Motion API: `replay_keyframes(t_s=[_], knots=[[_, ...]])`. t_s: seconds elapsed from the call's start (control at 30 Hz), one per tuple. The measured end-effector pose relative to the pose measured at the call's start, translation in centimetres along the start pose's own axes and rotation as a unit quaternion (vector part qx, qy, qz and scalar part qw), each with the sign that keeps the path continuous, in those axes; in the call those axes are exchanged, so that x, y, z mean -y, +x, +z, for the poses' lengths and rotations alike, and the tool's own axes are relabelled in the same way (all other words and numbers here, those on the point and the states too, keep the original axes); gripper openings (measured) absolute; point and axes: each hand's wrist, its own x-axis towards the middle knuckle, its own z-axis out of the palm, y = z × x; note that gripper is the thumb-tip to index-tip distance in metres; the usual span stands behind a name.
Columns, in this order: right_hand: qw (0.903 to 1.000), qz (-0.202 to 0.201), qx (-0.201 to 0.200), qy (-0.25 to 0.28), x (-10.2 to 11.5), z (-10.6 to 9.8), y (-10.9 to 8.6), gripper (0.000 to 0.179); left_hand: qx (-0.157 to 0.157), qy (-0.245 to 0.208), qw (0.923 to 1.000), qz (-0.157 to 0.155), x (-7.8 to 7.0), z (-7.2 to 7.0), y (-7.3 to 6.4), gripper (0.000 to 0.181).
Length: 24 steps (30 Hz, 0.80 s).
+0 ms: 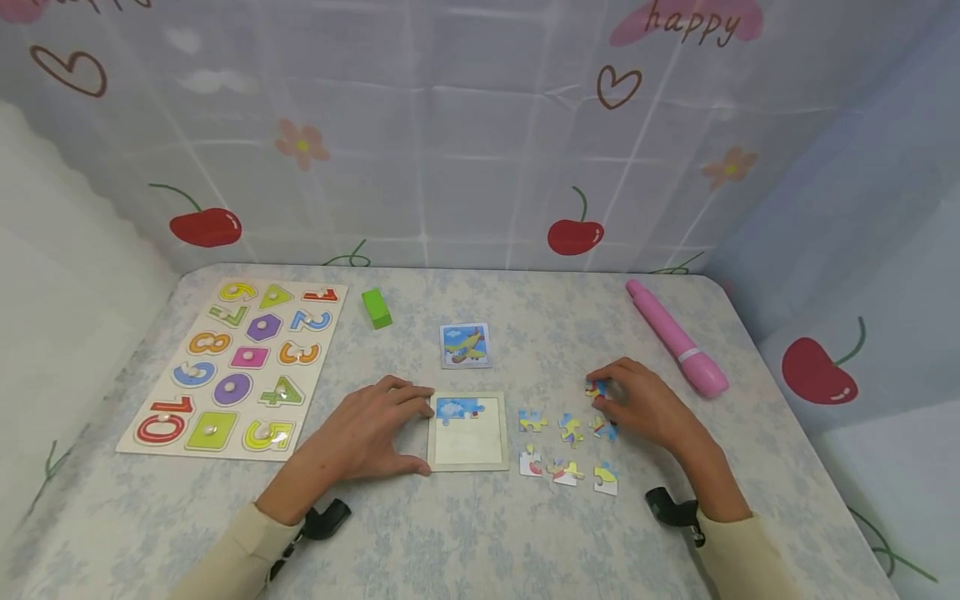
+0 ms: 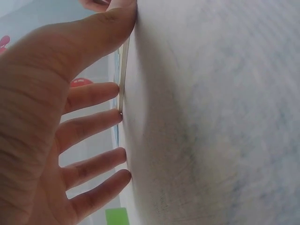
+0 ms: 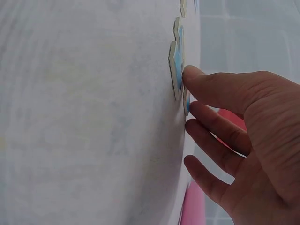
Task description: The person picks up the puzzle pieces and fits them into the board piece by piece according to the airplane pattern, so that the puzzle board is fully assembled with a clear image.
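A square puzzle tray [image 1: 468, 446] with a pale rim lies in the middle of the table, blue sky pieces [image 1: 459, 407] fitted along its top. My left hand [image 1: 375, 429] rests beside it, thumb and fingertips touching the left edge. In the left wrist view, the fingers [image 2: 91, 131] are spread and nearly straight. Right of the tray, my right hand [image 1: 648, 404] pinches a puzzle piece [image 1: 596, 389] between thumb and forefinger. Several loose pieces [image 1: 565, 472] lie in two rows below it. The thumb [image 3: 211, 86] overlaps blue-faced pieces [image 3: 176, 70] in the right wrist view.
Behind the tray lies a small airplane picture card [image 1: 465, 345]. A green block [image 1: 377, 308] sits at the back left, near a number-and-shape board [image 1: 288, 379]. At the back right is a pink cylindrical object [image 1: 675, 336]. A printed curtain [image 1: 450, 167] hangs behind the table.
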Motion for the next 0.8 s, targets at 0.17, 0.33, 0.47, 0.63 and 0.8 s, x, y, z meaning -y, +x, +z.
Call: replay_keyframes(t_s=[0.17,0.33,0.47,0.63,0.8], knots=[[1.0000,0.005,0.004,0.000,0.10,-0.11,0.00,0.036,-0.001,0.000,1.0000,0.000,0.03,-0.01,-0.03,0.073],[1.0000,0.006,0.005,-0.005,0.22,-0.21,0.03,0.037,0.000,0.001,1.0000,0.001,-0.02,-0.08,0.03,0.073],[0.9999,0.004,0.002,-0.011,0.28,-0.21,-0.03,0.037,-0.001,0.005,1.0000,0.003,-0.06,-0.12,0.03,0.074],[0.9999,-0.002,0.001,-0.014,0.32,-0.09,0.20,0.039,-0.007,0.005,0.9999,0.008,0.04,0.01,0.02,0.074],[0.9999,-0.005,0.009,-0.014,0.66,-0.17,0.58,0.040,-0.006,-0.005,0.9999,0.006,0.11,0.15,-0.03,0.074]])
